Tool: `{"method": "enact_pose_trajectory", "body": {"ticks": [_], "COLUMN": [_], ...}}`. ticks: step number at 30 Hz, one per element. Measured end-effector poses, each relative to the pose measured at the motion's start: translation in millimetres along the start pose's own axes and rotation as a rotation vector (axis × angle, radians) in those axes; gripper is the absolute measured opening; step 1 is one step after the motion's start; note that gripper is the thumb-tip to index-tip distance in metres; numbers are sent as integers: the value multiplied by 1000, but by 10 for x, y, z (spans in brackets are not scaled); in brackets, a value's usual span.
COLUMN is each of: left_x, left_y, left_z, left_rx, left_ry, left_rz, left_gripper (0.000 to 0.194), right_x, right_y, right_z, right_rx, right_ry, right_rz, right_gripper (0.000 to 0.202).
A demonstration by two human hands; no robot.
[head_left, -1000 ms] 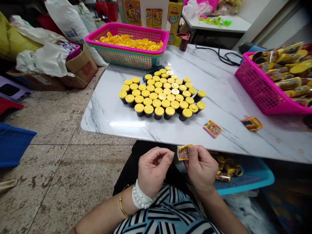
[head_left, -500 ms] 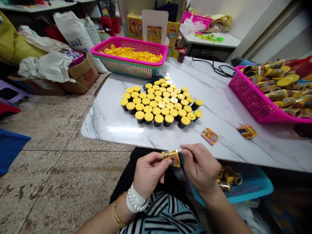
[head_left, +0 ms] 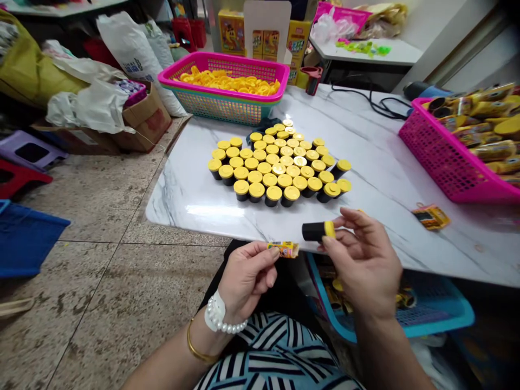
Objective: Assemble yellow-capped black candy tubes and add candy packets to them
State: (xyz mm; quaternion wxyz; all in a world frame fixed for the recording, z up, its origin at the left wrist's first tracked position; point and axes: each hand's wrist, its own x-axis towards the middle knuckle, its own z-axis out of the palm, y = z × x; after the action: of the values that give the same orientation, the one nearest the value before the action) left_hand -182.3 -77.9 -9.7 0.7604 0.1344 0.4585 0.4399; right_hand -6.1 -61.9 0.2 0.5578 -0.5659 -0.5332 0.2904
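Between the thumb and fingers of my left hand (head_left: 247, 273) is a small printed yellow sleeve (head_left: 283, 249), its right end open. My right hand (head_left: 363, 254) pinches a black canister (head_left: 319, 231) by its yellow cap, holding it on its side just above the table's front edge. The canister's bare end points left towards the sleeve, and the two are apart. Beyond my hands, many black canisters with yellow caps (head_left: 273, 195) stand upright in a tight group on the marbled table (head_left: 195, 216).
A pink basket (head_left: 439, 162) heaped with wrapped canisters stands at the right. At the back, another pink basket (head_left: 227, 97) holds yellow plastic pieces. A blue basket (head_left: 439, 319) sits below the table edge. One banded stack of sleeves (head_left: 431, 216) lies at right.
My right hand has moved from beside the sleeve and now holds a canister. The sleeve in my left hand looks opened out at its right end. The view has shifted slightly.
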Motion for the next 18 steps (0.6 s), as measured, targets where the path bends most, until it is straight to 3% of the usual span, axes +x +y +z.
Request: {"method": "enact_pose_trajectory", "body": {"ticks": [2,5,11,18], "left_x": [16,45,80,121], "left_y": [0,-16,-53,-109], "left_z": [18,76,129,94], "left_rx": [-28,-64,-127,-145], "left_ry": [-15,-49,-88,-75], "left_rz": [-20,-56,-79,-27], "left_gripper": [31,33,35,32], "right_x": [-122,-188,-157,-217], "right_y": [-57,-69,-4,-34], "right_z": [-121,-225,-240,-304], "right_rx": [199,246,24,-344], "right_ry": [-129,-189,-162,-151], "right_rz": [133,151,-27,-347], "right_gripper": [39,28,27,38]}}
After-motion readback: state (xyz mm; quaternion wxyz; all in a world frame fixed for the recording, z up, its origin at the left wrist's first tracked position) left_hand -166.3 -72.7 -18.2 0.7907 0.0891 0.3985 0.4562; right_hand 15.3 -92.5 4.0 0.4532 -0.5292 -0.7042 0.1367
